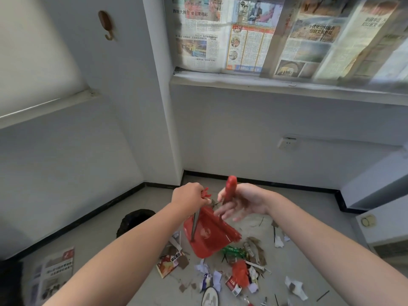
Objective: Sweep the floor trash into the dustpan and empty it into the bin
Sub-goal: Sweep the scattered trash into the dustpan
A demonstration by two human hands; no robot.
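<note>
Walls (220,133): white, black skirting (276,184) just beyond the left hand (189,196) and right hand (245,200).
Window (242,34): newspaper-covered, high above the right hand, white sill (265,85) beneath.
Socket (287,143): white, up-right of the right hand.
Hook (107,25): brown, far above the left hand.
Floor (99,235): grey.

The left hand (189,195) and right hand (245,202) meet side by side in the middle, above the floor (309,239). The dustpan (209,235) hangs tilted below the left hand, with the broom handle (230,188) upright in the right hand's thumb just beside it. The bin (132,221) stands on the floor to the dustpan's left, near the left wall. The trash (240,268) lies scattered under and to the right of the dustpan — nearer the person. A newspaper (53,272) lies on the floor far left, before the bin. On the far wall a socket (287,143) sits below the sill (265,82), and sheets of newsprint (242,34) stand on the sill; a hook (107,25) is high on the left wall.
</note>
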